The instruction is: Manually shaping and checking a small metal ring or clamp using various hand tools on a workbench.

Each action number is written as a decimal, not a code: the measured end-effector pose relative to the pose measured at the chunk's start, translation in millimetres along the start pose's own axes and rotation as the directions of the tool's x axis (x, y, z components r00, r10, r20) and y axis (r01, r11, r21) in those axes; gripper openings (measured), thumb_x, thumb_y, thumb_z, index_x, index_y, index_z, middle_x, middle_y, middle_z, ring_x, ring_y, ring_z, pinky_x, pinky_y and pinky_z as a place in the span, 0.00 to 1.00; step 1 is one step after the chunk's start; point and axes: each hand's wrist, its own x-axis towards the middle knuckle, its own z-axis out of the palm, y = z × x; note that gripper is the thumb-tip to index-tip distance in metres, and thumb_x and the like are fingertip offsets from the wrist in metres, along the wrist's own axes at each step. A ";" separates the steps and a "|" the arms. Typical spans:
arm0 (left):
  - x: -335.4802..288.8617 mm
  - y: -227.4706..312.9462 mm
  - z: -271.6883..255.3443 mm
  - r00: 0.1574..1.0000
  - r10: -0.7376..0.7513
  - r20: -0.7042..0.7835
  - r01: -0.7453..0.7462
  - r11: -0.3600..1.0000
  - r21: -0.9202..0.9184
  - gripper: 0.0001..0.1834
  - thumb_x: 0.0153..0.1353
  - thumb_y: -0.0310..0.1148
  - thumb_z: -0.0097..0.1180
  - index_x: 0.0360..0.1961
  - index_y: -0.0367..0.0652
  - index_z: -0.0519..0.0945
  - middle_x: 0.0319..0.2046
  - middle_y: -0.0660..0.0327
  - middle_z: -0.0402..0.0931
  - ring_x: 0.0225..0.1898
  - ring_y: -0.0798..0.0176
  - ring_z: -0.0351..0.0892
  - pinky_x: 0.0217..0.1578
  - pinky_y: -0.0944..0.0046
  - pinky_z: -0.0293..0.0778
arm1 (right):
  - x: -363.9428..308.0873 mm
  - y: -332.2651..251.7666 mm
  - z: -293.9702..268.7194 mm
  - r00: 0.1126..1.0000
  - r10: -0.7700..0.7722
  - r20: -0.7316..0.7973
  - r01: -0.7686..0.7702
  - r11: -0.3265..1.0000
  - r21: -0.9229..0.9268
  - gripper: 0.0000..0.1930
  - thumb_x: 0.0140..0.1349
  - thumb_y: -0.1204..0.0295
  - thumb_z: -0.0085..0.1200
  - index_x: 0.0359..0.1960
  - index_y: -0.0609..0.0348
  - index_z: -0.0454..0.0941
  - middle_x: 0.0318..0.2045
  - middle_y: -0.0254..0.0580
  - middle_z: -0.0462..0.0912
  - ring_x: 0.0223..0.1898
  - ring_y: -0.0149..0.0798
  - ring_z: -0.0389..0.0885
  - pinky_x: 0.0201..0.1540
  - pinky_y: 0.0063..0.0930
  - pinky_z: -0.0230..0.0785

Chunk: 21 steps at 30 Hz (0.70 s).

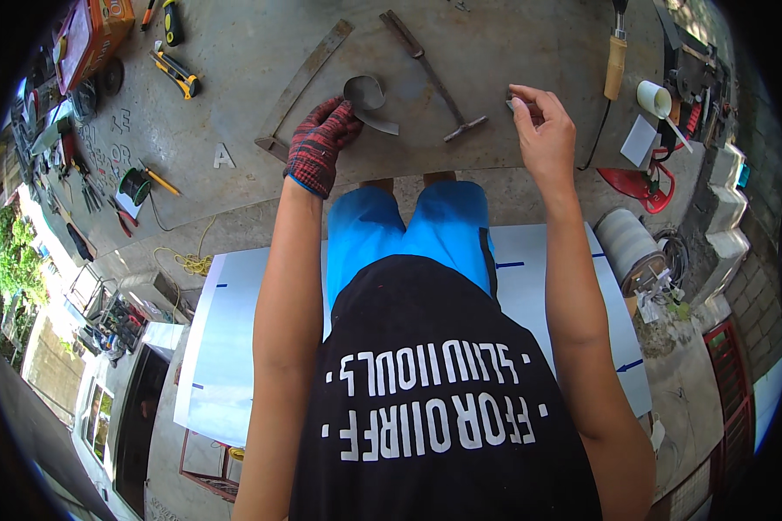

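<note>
My left hand (pixel 316 146), in a red and black checked glove, is closed on a curled strip of grey sheet metal (pixel 379 121) just above the metal tabletop. The strip loops round at its far end, and its tail points right. My bare right hand (pixel 546 130) is raised over the table's near edge to the right. Its thumb and fingers pinch a small greyish piece (pixel 511 102), too small to name. Between the hands lies a T-shaped metal rod (pixel 439 85). A curved flat metal bar (pixel 301 80) lies beyond my left hand.
On the left are a metal letter cutout (pixel 223 156), a yellow utility knife (pixel 175 72), a wire spool (pixel 135 186) and several hand tools. A wooden-handled soldering iron (pixel 615 68) with a cord lies at the right. Beyond it stands a white cup-like container (pixel 654 99).
</note>
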 end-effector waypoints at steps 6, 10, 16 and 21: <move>-4.2 -1.1 3.4 0.999 -0.032 0.036 0.034 0.997 -0.064 0.30 0.65 0.35 0.67 0.64 0.32 0.71 0.45 0.53 0.81 0.41 0.59 0.84 0.45 0.62 0.83 | -11.4 -3.9 4.8 1.000 0.003 0.012 -0.004 1.000 0.023 0.10 0.66 0.75 0.58 0.47 0.62 0.85 0.38 0.42 0.84 0.33 0.34 0.82 0.39 0.27 0.75; -4.2 -6.1 5.2 0.996 -0.052 0.068 0.058 0.995 -0.085 0.27 0.69 0.37 0.62 0.65 0.37 0.70 0.49 0.51 0.79 0.49 0.50 0.83 0.55 0.50 0.80 | -12.2 -6.9 1.3 1.000 -0.006 0.001 0.006 0.999 0.039 0.10 0.66 0.75 0.58 0.47 0.62 0.85 0.38 0.42 0.84 0.33 0.34 0.82 0.38 0.27 0.75; -3.1 -8.6 4.3 0.997 -0.052 0.058 0.056 0.996 -0.072 0.27 0.69 0.40 0.61 0.64 0.38 0.71 0.48 0.52 0.79 0.46 0.52 0.83 0.53 0.52 0.80 | -11.1 -3.8 -6.5 0.999 -0.032 -0.023 0.032 0.999 0.000 0.09 0.66 0.75 0.58 0.46 0.61 0.85 0.37 0.42 0.84 0.33 0.35 0.83 0.38 0.28 0.75; -3.3 -4.5 5.0 0.997 -0.069 0.037 0.069 0.998 0.005 0.24 0.70 0.41 0.60 0.61 0.39 0.73 0.45 0.54 0.80 0.42 0.57 0.83 0.48 0.57 0.81 | 17.0 0.9 9.2 0.991 -0.130 -0.039 0.127 0.990 -0.063 0.05 0.63 0.76 0.59 0.40 0.59 0.84 0.37 0.42 0.84 0.33 0.42 0.84 0.40 0.34 0.76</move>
